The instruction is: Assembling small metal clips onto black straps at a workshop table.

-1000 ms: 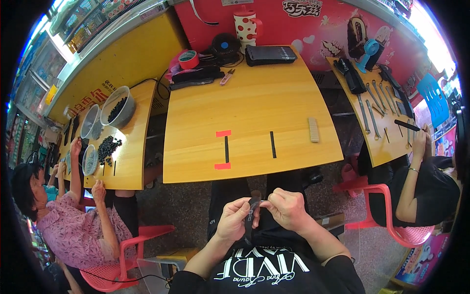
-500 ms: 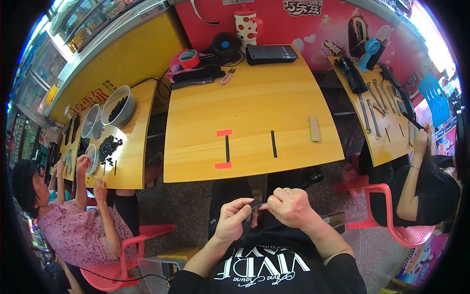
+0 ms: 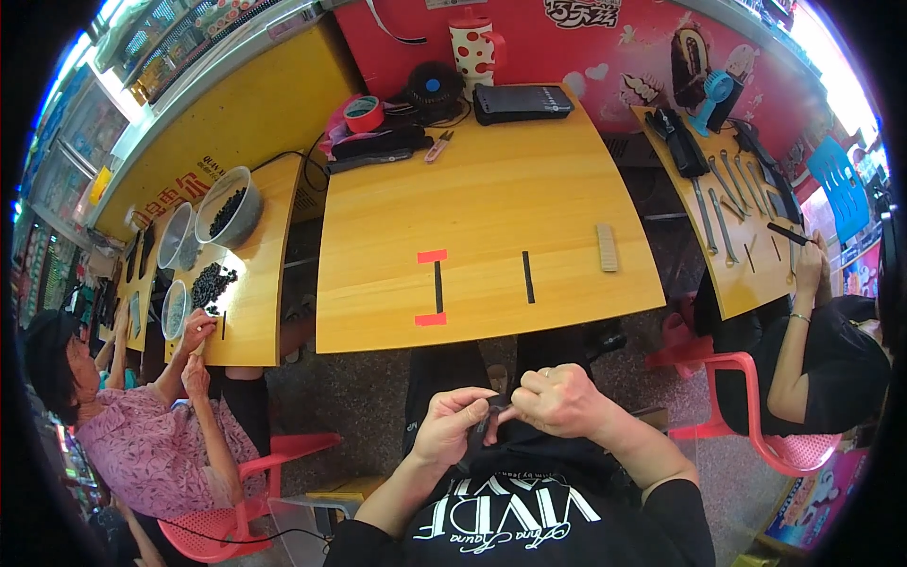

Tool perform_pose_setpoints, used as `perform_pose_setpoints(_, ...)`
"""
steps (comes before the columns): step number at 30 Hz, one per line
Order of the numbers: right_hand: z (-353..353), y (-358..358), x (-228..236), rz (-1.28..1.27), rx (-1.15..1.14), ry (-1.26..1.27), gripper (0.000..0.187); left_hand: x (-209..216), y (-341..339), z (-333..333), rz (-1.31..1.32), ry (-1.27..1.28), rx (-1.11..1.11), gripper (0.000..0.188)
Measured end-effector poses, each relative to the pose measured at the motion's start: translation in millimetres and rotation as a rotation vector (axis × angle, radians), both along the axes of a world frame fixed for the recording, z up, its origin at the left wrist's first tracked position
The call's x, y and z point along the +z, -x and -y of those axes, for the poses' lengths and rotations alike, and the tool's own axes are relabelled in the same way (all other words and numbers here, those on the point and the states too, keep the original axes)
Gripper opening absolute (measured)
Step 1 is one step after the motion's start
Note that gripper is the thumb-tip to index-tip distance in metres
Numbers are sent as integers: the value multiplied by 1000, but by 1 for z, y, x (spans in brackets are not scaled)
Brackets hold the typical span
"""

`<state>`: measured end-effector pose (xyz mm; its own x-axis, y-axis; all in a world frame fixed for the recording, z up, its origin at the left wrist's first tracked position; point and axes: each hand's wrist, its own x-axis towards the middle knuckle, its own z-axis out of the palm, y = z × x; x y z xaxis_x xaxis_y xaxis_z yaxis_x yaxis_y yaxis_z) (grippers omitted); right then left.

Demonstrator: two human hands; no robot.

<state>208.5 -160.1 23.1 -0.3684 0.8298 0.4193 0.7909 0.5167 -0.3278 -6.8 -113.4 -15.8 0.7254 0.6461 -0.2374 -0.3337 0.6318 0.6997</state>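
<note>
My left hand and my right hand meet over my lap, below the near edge of the yellow wooden table. Both pinch a small dark strap-like piece with a thin metal part between the fingertips. Most of the piece is hidden by my fingers. On the table in front of me lie two black strips and two red tape marks.
A tan block, a black case, a tape roll, a small fan and a dotted mug are on my table. A person at the left sorts dark beads beside bowls. Another person sits at right by metal tools.
My hands have dropped slightly toward my body, still pinching the piece. The person at left lowered a hand to the table edge.
</note>
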Motion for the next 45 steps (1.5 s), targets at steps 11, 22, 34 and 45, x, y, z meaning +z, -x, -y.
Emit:
perform_pose_setpoints(11,12,15,-6,37,-29,-82,36,8,-5,10,-84,62,108,19)
perform_pose_setpoints(22,1,11,-3,-99,-191,-81,40,2,-12,7,-104,24,126,19)
perform_pose_setpoints(34,0,7,-5,-2,-29,-136,39,0,-7,12,15,103,39,25)
perform_pose_setpoints(45,13,10,-6,-184,-106,-72,40,-2,4,-4,-40,121,101,24)
